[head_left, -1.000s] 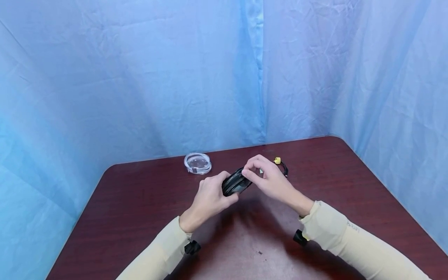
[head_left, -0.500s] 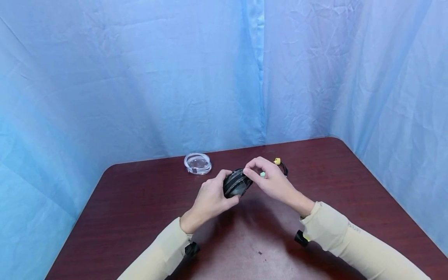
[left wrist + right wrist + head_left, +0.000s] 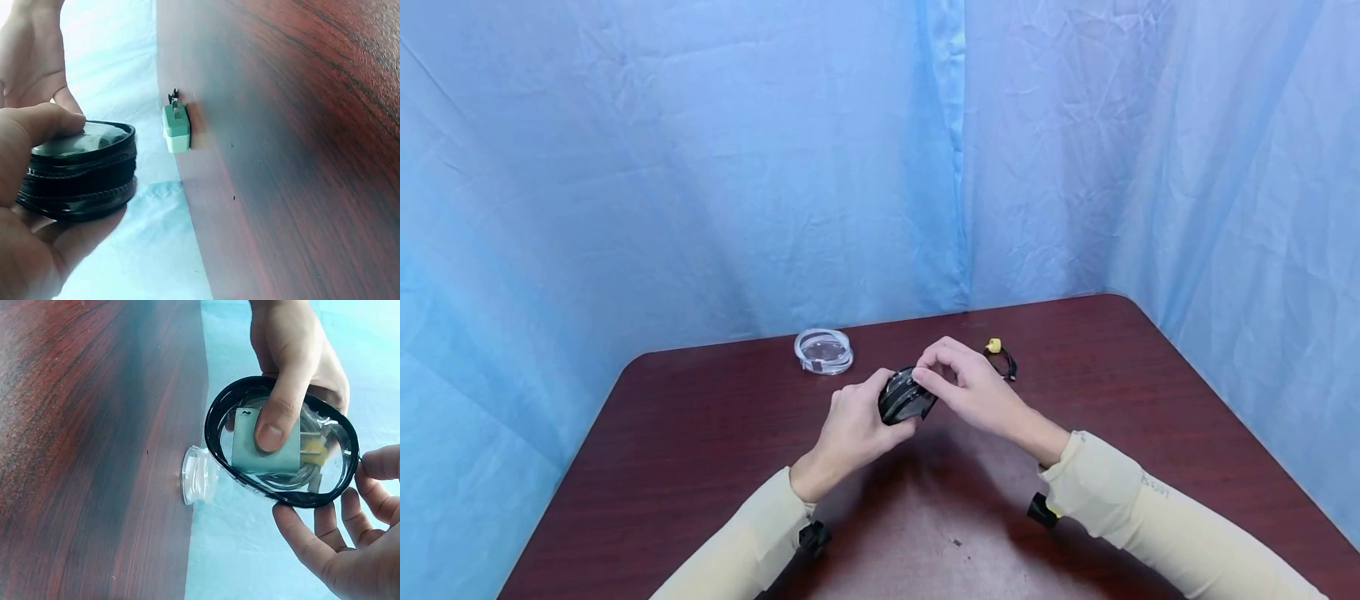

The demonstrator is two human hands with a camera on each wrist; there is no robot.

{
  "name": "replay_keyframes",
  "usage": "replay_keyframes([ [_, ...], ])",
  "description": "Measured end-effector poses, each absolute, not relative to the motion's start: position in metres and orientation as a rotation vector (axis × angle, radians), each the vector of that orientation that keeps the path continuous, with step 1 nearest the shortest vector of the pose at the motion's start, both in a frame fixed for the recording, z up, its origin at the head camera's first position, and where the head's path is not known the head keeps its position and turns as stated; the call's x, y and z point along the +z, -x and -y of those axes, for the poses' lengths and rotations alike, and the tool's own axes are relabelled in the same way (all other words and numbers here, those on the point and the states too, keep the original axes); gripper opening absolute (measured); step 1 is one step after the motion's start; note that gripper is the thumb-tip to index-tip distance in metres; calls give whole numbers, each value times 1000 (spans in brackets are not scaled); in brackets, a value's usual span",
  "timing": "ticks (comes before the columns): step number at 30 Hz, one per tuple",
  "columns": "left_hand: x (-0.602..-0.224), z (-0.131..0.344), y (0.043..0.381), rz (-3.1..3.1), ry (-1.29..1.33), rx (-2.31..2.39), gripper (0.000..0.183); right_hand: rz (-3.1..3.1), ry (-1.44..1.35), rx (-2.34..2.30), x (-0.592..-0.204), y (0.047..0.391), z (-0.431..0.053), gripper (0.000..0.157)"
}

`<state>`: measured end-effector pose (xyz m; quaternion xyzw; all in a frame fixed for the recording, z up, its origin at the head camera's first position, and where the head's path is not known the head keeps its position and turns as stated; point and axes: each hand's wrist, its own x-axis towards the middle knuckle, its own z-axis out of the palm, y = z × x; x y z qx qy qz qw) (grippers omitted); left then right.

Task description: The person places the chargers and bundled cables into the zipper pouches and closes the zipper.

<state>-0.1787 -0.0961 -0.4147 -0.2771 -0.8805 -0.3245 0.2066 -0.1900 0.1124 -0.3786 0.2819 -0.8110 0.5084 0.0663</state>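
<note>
A round clear pouch [image 3: 256, 461] with black trim and a zipper round its side is held above the table. My left hand [image 3: 853, 421] grips it, thumb pressing on the clear face. Through that face, the right wrist view shows a mint-green block [image 3: 250, 450] and a coiled cable with a yellow part. At the pouch's far right edge my right hand [image 3: 970, 387] pinches the zipper pull between thumb and forefinger; the pull itself is mostly covered. Its other fingers touch the lower rim in the right wrist view.
A coiled white cable [image 3: 823, 367] lies at the back of the dark red table [image 3: 700, 467]. Back right, a black cable loop [image 3: 1011, 365] with a yellow piece [image 3: 993, 344] lies on the table. The left wrist view shows a mint-green box [image 3: 177, 132]. Blue curtains hang behind.
The right hand's fingertips have shifted slightly left along the pouch's edge. The pouch has turned a little in the left hand, showing more of its face. The mint-green box has become hidden in the head view.
</note>
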Motion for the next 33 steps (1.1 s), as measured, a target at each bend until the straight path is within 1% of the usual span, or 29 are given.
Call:
replay_keyframes([
  [3, -415, 97, 179, 2402, 785, -947, 45, 2468, -804, 1570, -377, 192, -117, 6],
  [9, -413, 102, 180, 2369, 798, -1067, 44, 2491, -699, 1821, -377, 194, -125, 14],
  [13, -413, 102, 180, 2368, 807, -1093, 46, 2498, -657, 1909, -377, 194, -126, 18],
  [17, -410, 100, 181, 2405, 803, -1066, 54, 2490, -667, 1910, -376, 192, -123, 16],
  [21, -403, 96, 180, 2473, 791, -1013, 56, 2488, -765, 1688, -375, 190, -118, 9],
  [25, -396, 96, 177, 2520, 742, -1000, 41, 2480, -834, 1534, -375, 188, -114, 4],
  [29, -396, 98, 177, 2501, 728, -1057, 28, 2500, -818, 1558, -374, 188, -114, 5],
  [33, -398, 98, 178, 2429, 761, -1156, 21, 2540, -774, 1692, -373, 188, -116, 10],
])
